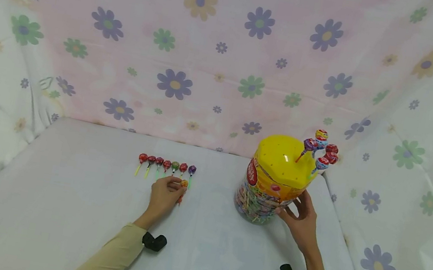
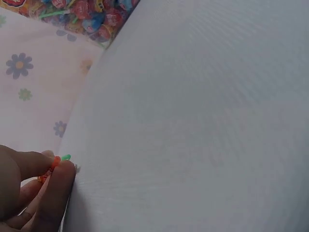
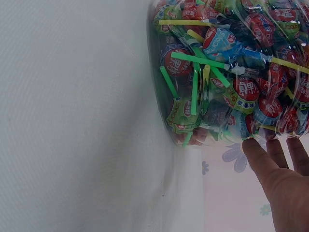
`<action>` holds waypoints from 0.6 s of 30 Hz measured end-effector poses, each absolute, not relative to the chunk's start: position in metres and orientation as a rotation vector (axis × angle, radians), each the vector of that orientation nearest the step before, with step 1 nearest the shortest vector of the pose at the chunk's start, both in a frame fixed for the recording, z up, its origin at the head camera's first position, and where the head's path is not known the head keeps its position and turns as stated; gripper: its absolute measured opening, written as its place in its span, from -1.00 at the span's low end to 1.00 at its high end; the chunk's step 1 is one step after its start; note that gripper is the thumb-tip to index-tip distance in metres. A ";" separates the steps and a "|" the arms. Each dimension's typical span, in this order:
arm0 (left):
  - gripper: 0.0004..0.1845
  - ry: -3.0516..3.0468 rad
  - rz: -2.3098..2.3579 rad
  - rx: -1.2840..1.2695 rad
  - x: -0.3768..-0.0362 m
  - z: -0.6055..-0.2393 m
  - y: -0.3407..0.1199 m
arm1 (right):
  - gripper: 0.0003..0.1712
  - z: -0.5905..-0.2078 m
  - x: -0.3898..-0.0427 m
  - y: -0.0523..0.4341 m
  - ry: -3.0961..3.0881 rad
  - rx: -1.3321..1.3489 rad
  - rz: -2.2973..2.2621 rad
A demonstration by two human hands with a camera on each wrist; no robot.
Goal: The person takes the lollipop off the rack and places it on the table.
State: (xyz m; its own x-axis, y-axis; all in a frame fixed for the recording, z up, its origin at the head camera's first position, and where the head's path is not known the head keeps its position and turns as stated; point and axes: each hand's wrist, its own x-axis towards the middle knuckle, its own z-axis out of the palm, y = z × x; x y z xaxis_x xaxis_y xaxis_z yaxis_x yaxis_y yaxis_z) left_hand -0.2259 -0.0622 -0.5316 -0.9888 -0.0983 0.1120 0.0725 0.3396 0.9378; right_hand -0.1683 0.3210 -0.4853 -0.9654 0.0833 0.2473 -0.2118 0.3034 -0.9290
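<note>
My left hand (image 1: 164,199) pinches an orange-wrapped lollipop (image 1: 184,183) at the right end of a row of several lollipops (image 1: 151,159) on the white table. In the left wrist view, its orange stick (image 2: 56,162) shows between thumb and finger, beside a green stick tip. My right hand (image 1: 305,224) rests against the right side of a big clear candy jar (image 1: 260,199) with a yellow lid (image 1: 282,153). Seen from the right wrist, its fingers (image 3: 263,157) are extended and spread at the jar wall. Wrapped lollipops fill the jar.
Several lollipops (image 1: 331,154) stand upright in the right part of the lid. The white table (image 1: 58,204) is bordered by flowered cloth (image 1: 210,67) at the back and both sides. Black wrist bands (image 1: 154,242) sit on both forearms.
</note>
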 end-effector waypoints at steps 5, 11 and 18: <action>-0.77 -2.510 -1.623 -0.017 -0.228 -0.529 -0.061 | 0.03 -0.486 -0.168 0.321 -2.322 0.122 1.721; -0.74 -2.581 -1.555 -0.055 -0.227 -0.523 -0.064 | 0.03 -0.485 -0.168 0.322 -2.328 0.102 1.717; -0.65 -2.534 -1.721 -0.079 -0.223 -0.513 -0.074 | 0.03 -0.484 -0.169 0.322 -2.335 0.118 1.720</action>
